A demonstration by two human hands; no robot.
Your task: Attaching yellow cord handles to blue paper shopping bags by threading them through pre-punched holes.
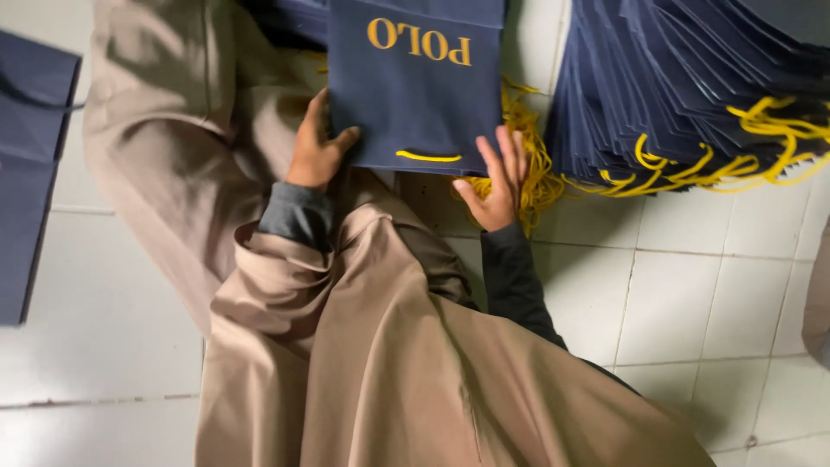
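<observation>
At the upper centre of the frame, the left hand (pixel 316 149) and right hand (pixel 497 179) grip the lower corners of a flat navy paper bag (pixel 415 95) with a yellow cord handle (pixel 429 157), squaring it over beige trousers (pixel 380 346), beside a stack of bags (pixel 683 86).

bag in hands (pixel 415 95): 1 | flat bag left (pixel 30 173): 1 | bag stacks (pixel 692 86): 1

I see a navy blue paper bag (pixel 415 86) with gold lettering and a yellow cord handle (pixel 429 157). The stacked bags (pixel 683 78) match. My trousers (pixel 372 346) are beige, the floor tiles (pixel 692 294) white.
</observation>
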